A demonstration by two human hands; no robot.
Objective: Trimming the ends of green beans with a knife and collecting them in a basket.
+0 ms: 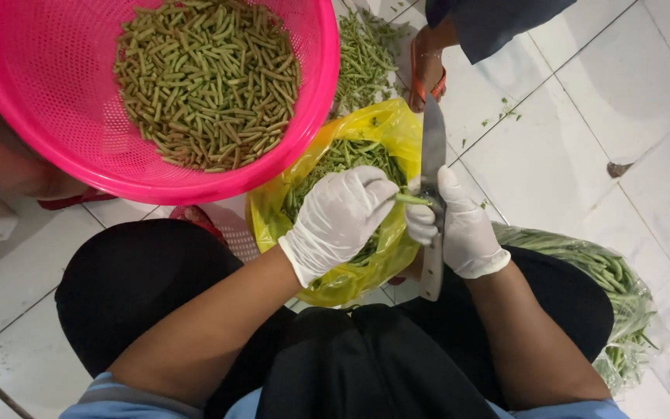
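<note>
The left hand [340, 219], in a white glove, is near the middle of the frame, and its fingers are pressed together around a bunch of green beans [412, 199]. The bean ends stick out to the right, toward the knife [432, 167]. The right hand [459, 225], also in a white glove, is closed around the knife, with one finger lying up along the blade, and the blade points to the top of the frame. Both hands hover over a yellow bag [385, 128] that is open and has more long beans inside. To cut well here, I think the bean ends should be lined up even, and the left fingers should stay back from the blade so only bean sticks out. Small, slow cuts look safest, since the two hands are very close together. A big pink basket [316, 74] fills the upper left of the frame, and it is full of short cut bean pieces [207, 77]. It sits just beside the yellow bag, so cut pieces could drop near it. A clear bag of long beans [622, 299] lies on the white tiled floor [630, 85] at the lower right. Another person's foot in an orange sandal [428, 66] shows at the top, near a loose pile of beans [366, 54].
</note>
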